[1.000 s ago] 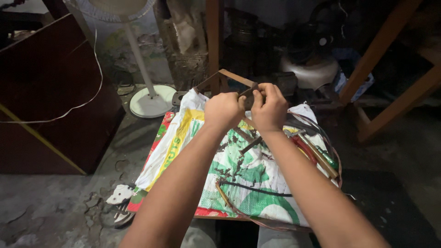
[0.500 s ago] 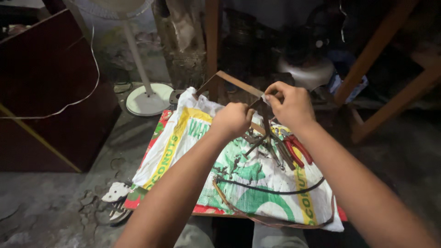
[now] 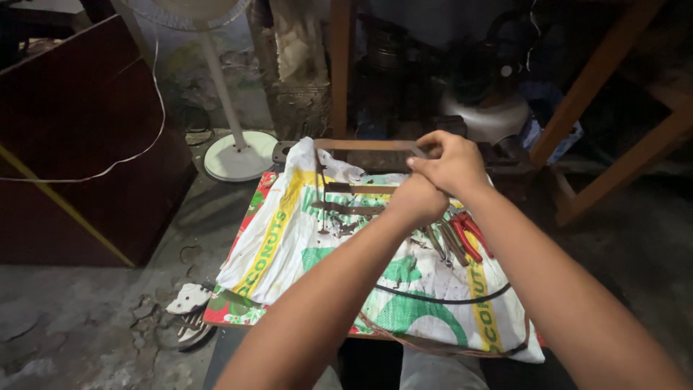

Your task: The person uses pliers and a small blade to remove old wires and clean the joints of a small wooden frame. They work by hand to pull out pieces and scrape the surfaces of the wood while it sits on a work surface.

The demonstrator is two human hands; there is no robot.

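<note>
Both my hands meet above a small table covered by a printed white, green and yellow sack (image 3: 289, 238). My right hand (image 3: 451, 162) pinches the end of a thin flat brown strip (image 3: 361, 144) that runs level to the left above the sack's far edge. My left hand (image 3: 417, 201) is closed just under the right one, on the same piece as far as I can tell. Dark metal bars (image 3: 354, 198) lie on the sack below the strip. Red-handled pliers (image 3: 469, 237) and other hand tools rest to the right of my left wrist.
A white pedestal fan base (image 3: 238, 155) and pole stand at the back left, beside a dark red cabinet (image 3: 79, 152) with a white cord. Wooden frame legs (image 3: 613, 123) rise at the right. A black cable (image 3: 440, 297) lies across the sack. A sandal (image 3: 189, 300) sits on the concrete floor.
The view has shifted left and my hands moved right and slightly up. The brown strip, tilted before, now lies level above the sack's far edge.
</note>
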